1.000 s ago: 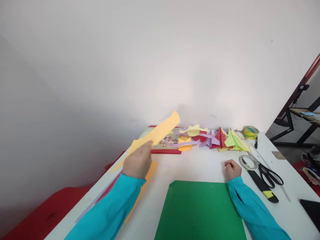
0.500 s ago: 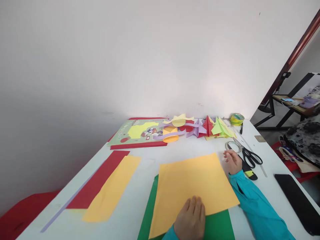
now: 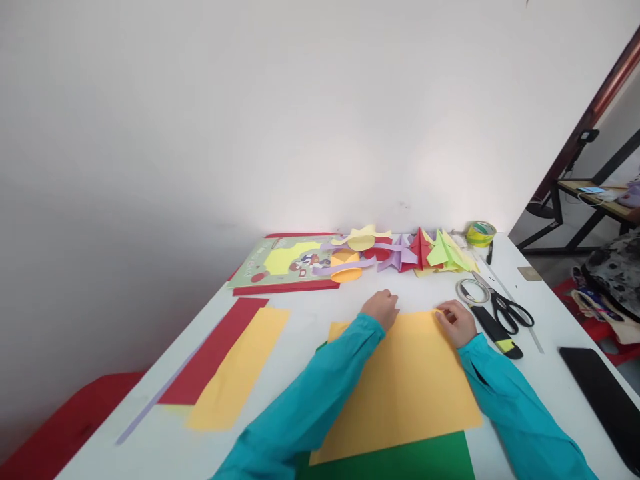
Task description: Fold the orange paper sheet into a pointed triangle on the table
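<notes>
The grip cannot be told clamped or loose on the left hand [image 3: 381,309] or right hand [image 3: 457,324]; both are set at the orange sheet [image 3: 420,380], along its far edge, which is spread nearward over green card [image 3: 405,461].

Legible wording: none for certain. Paper pack [image 3: 280,262], green printed cover: 1 line of pale lettering [image 3: 259,251] slanting along the left border and 1 small reddish title [image 3: 278,242] near the top edge, both too small and blurred to read, with 1 boxed reddish character [image 3: 301,273] beside the cartoon figure [image 3: 309,263], possibly a D, reading unconfirmed. Tape roll [image 3: 480,234], yellow with green: green-and-white marking on the inside of the core, any wording too small to make out.
</notes>
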`<state>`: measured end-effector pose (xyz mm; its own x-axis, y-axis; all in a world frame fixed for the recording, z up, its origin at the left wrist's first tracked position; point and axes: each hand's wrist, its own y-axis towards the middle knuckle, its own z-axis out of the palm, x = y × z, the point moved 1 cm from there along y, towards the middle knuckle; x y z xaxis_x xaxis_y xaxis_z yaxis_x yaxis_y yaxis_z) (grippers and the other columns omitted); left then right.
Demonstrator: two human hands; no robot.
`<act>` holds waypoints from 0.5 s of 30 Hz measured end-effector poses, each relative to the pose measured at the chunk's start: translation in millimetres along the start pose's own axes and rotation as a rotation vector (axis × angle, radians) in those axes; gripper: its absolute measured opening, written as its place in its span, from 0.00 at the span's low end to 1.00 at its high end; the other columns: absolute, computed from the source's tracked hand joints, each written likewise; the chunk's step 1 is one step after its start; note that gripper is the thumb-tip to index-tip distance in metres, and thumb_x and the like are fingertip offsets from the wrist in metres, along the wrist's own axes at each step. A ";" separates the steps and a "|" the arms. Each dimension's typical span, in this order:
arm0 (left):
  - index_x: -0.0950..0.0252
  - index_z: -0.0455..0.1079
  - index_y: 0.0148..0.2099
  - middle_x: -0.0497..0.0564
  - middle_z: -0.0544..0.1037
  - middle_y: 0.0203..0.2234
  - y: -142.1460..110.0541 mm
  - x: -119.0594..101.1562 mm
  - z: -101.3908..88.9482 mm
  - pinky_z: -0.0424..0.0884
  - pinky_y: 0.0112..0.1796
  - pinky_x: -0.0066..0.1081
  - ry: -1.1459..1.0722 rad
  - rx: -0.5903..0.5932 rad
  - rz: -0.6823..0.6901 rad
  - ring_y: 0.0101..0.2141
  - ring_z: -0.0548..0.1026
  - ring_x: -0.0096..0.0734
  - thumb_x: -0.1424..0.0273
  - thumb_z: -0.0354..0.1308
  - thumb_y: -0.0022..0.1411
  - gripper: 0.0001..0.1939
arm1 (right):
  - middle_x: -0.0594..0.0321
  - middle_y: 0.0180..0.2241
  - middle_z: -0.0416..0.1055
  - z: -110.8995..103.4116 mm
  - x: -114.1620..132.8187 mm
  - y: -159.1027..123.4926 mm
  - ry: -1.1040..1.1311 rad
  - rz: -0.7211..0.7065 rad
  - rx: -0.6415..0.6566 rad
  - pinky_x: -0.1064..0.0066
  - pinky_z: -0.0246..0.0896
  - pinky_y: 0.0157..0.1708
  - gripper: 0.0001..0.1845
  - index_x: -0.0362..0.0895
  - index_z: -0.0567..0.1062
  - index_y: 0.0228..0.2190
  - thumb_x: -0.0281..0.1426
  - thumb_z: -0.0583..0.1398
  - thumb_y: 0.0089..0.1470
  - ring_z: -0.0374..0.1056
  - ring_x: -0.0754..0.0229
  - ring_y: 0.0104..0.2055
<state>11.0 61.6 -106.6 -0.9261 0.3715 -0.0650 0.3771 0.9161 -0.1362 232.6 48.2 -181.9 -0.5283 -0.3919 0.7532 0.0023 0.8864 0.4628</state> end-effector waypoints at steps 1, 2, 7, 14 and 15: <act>0.68 0.67 0.49 0.55 0.72 0.45 10.0 -1.4 5.8 0.70 0.45 0.42 0.003 0.006 -0.022 0.45 0.72 0.37 0.66 0.54 0.65 0.13 | 0.58 0.30 0.73 -0.4 -1.9 -0.3 -0.006 -0.002 -0.004 0.71 0.64 0.22 0.12 0.44 0.76 0.27 0.40 0.58 0.50 0.67 0.62 0.25; 0.67 0.67 0.50 0.55 0.72 0.46 16.9 -3.3 11.9 0.71 0.45 0.43 0.004 0.012 -0.037 0.45 0.72 0.37 0.64 0.55 0.64 0.15 | 0.58 0.29 0.73 -0.9 -3.8 -0.4 -0.010 -0.004 -0.007 0.71 0.65 0.23 0.13 0.44 0.75 0.27 0.40 0.58 0.50 0.67 0.62 0.25; 0.67 0.66 0.52 0.56 0.70 0.48 24.7 -12.3 28.6 0.71 0.44 0.42 -0.015 0.023 -0.060 0.45 0.72 0.37 0.64 0.55 0.64 0.17 | 0.58 0.29 0.74 -1.6 -11.5 0.3 -0.019 -0.028 0.016 0.70 0.66 0.24 0.14 0.44 0.76 0.26 0.42 0.58 0.51 0.68 0.61 0.25; 0.65 0.67 0.50 0.54 0.71 0.47 -2.8 32.1 3.6 0.72 0.44 0.41 -0.050 -0.033 -0.209 0.44 0.72 0.35 0.64 0.54 0.65 0.14 | 0.58 0.29 0.75 -2.8 -14.7 -1.4 -0.050 -0.030 -0.016 0.70 0.67 0.26 0.16 0.44 0.77 0.25 0.43 0.57 0.51 0.70 0.59 0.28; 0.66 0.67 0.49 0.54 0.72 0.46 -13.7 48.4 -2.2 0.72 0.44 0.41 -0.045 -0.053 -0.264 0.44 0.72 0.35 0.65 0.54 0.65 0.14 | 0.58 0.28 0.75 -2.8 -15.1 -1.7 -0.055 -0.030 -0.019 0.70 0.67 0.26 0.16 0.44 0.77 0.25 0.43 0.57 0.51 0.70 0.59 0.28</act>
<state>-39.1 67.4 -105.7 -0.9905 0.1129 -0.0779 0.1207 0.9874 -0.1028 242.9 51.9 -192.7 -0.5743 -0.4032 0.7125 0.0022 0.8695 0.4939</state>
